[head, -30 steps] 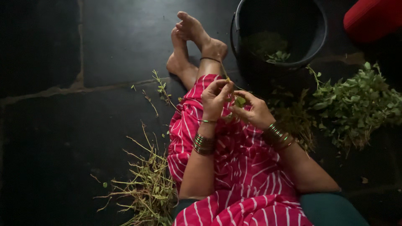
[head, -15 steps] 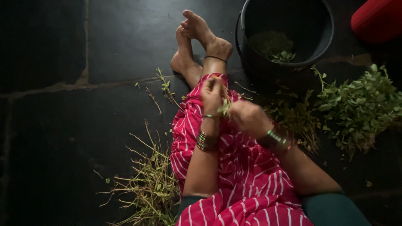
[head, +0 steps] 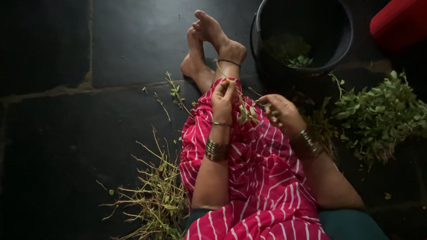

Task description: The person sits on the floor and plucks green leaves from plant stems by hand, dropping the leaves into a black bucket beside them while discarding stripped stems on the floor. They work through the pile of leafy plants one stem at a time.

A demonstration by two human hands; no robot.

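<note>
Both hands are raised above the lap, over a pink cloth with white stripes (head: 262, 178). Left hand (head: 223, 101): fingertips pressed together, pinching the upper part of a thin green sprig (head: 243, 109); the stem rises beyond the fingertips toward the ankle. Right hand (head: 281, 113): fingers curled closed around the leafy lower end of the same sprig, just beside the left hand; how firmly it grips cannot be told. The sprig runs between the two hands, slanted, with small leaves clustered at its middle. Bangles sit on both wrists. Beyond the right hand stands a dark bucket (head: 267, 53) with green leaves (head: 293, 53) lying inside it. Outward from the right hand, on the dark floor (head: 66, 133), lies a heap of leafy green stalks (head: 382, 115). Outward from the left forearm, near the elbow, lies a pile of bare stems (head: 158, 195); a few loose sprigs lie on the floor just beside the left hand.
</note>
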